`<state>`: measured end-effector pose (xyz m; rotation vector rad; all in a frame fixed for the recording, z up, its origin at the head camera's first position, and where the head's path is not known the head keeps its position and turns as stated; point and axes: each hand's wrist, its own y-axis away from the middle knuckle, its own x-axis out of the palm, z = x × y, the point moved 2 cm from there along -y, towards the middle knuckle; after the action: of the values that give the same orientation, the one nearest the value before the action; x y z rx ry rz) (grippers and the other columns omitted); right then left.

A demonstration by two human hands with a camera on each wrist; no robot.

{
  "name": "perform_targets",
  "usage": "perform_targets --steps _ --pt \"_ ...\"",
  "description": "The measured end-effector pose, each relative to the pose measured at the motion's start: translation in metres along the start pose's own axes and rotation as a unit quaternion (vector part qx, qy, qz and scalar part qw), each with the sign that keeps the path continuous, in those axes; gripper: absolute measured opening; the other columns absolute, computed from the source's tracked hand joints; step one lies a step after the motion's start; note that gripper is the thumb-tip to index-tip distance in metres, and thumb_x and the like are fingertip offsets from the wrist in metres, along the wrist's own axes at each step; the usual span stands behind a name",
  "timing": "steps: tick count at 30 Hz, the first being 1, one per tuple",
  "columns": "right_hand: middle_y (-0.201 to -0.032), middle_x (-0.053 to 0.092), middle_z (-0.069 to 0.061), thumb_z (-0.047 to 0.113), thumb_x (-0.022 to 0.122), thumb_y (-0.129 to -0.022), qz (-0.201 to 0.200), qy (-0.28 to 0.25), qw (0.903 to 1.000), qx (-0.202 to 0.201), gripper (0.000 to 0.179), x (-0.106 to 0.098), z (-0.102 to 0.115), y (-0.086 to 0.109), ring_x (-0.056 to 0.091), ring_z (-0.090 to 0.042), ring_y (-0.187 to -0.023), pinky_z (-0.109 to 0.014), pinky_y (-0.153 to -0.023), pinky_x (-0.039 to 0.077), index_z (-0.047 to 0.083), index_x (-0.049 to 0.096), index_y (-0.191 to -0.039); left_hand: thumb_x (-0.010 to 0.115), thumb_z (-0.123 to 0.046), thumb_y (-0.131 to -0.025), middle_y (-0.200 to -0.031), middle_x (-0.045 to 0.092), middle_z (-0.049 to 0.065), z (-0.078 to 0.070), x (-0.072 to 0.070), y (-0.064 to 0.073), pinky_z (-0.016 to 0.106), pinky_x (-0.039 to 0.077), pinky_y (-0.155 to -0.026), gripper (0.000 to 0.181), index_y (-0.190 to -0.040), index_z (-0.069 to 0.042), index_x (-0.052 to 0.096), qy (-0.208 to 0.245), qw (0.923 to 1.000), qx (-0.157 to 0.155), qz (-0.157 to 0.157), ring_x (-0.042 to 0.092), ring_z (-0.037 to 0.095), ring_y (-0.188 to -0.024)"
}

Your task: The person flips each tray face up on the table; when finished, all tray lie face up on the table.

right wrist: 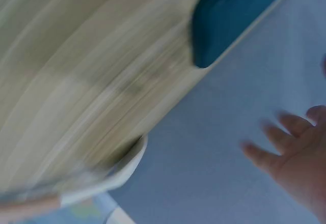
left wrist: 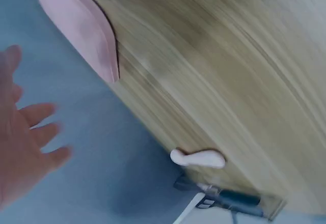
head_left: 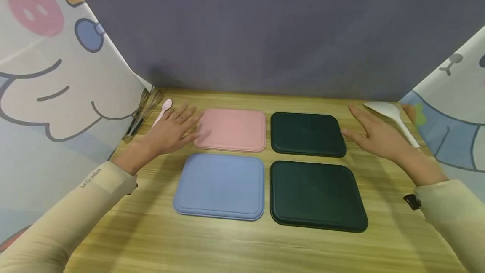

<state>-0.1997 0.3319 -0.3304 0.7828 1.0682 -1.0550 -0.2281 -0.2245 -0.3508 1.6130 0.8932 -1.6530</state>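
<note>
My left hand (head_left: 169,131) is spread with loose fingers, beside a flat pink board (head_left: 232,130) and a small pale pink spoon (head_left: 162,112). In the left wrist view that spoon (left wrist: 198,158) lies apart from the fingers (left wrist: 46,133). On the other side, my right hand (head_left: 373,136) reaches out with fingers extended, its thumb at the edge of a dark green board (head_left: 307,134). A white ladle-like utensil (head_left: 394,115) lies just beyond it. Neither hand holds anything.
Nearer me lie a blue board (head_left: 220,186) and a larger dark green board (head_left: 317,196). Two whisk-like utensils with dark handles (head_left: 142,113) lie at the back left. A grey backdrop (head_left: 273,33) and printed side panels enclose the wooden table (head_left: 227,247).
</note>
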Motion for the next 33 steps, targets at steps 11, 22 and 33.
perform_targets --steps 11,22,33 --pt "-0.131 0.060 -0.021 0.048 0.053 -0.102 0.175 -0.183 0.9672 0.019 0.080 0.048 0.106 -0.080 0.065 -0.032 -0.099 -0.043 -0.077 0.054 0.017 0.012 -0.163 0.047 -0.042 -0.105 -0.115 0.069 0.020 0.017 0.025 -0.019 0.040 0.051 -0.073 0.069 -0.158 -0.001 0.026 0.230 0.9537 -0.124 0.149 0.062 0.021 -0.081" --pt "-0.149 0.046 -0.019 0.037 0.051 -0.104 0.217 -0.203 0.9517 0.076 0.078 0.079 0.157 -0.137 0.063 -0.035 -0.109 -0.043 -0.082 0.060 0.017 0.006 -0.163 0.043 -0.051 -0.105 -0.148 0.046 0.030 0.015 0.041 -0.016 0.059 0.042 -0.106 0.081 -0.159 0.001 0.015 0.259 0.9348 -0.153 0.189 0.050 0.045 -0.133" --pt "-0.158 0.037 -0.020 0.036 0.050 -0.102 0.218 -0.173 0.9499 0.141 0.080 0.092 0.180 -0.164 0.070 -0.029 -0.076 -0.040 -0.073 0.061 0.013 0.004 -0.163 0.044 -0.052 -0.104 -0.157 0.037 0.026 0.015 0.047 -0.021 0.060 0.036 -0.112 0.079 -0.159 0.000 0.019 0.261 0.9316 -0.160 0.196 0.040 0.046 -0.141"
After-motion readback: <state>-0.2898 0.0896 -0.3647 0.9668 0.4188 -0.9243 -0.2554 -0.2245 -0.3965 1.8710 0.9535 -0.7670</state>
